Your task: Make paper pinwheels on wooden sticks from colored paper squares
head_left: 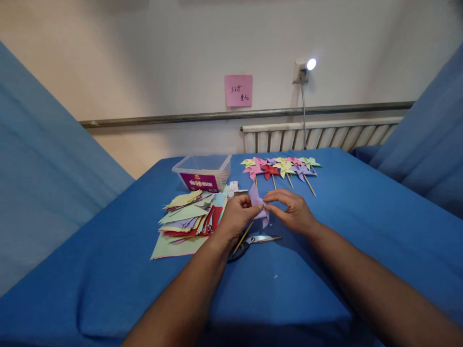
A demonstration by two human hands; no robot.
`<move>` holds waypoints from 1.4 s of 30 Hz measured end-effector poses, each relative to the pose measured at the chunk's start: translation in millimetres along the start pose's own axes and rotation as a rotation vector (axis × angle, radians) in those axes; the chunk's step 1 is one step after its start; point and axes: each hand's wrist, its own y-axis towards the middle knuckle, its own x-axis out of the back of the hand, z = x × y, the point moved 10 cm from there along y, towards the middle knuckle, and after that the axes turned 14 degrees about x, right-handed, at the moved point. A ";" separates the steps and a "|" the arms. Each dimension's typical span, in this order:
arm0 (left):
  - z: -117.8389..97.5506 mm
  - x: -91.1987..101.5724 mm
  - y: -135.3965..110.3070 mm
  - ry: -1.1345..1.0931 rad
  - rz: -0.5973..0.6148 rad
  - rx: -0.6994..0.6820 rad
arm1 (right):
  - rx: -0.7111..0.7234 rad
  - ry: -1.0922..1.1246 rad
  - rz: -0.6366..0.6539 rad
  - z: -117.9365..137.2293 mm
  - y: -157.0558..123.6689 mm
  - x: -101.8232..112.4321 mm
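My left hand [236, 215] is closed on a light purple paper piece [257, 202] and a thin wooden stick [243, 237] that slants down beneath the hand. My right hand [292, 210] pinches the same purple paper from the right, fingertips meeting the left hand's. Both hands hover just above the blue table cover [325, 270]. Scissors [253, 242] lie flat on the cover directly under the hands.
A heap of cut coloured paper [190, 219] lies left of my hands. A clear plastic box [203, 172] stands behind it. Several finished paper pinwheels [280, 168] on sticks lie in a row at the back. Blue partitions rise on both sides.
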 end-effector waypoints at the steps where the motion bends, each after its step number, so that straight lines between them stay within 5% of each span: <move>1: -1.2 0.1 -0.4 0.016 -0.006 -0.009 | -0.008 -0.004 -0.010 -0.4 -0.2 0.7; 20: -14.5 2.7 -6.3 0.243 -0.120 -0.164 | 0.080 -0.116 0.058 6.0 1.0 -1.9; 27: -25.1 1.4 -14.5 0.317 -0.140 -0.243 | -0.103 0.026 -0.120 -3.2 -1.7 10.3; 37: -22.0 0.5 -11.2 0.323 -0.137 -0.239 | -0.048 0.033 -0.070 -1.2 -1.1 3.7; 42: -21.3 -1.0 -9.4 0.314 -0.105 -0.235 | -0.191 0.144 -0.163 -9.2 -5.5 5.1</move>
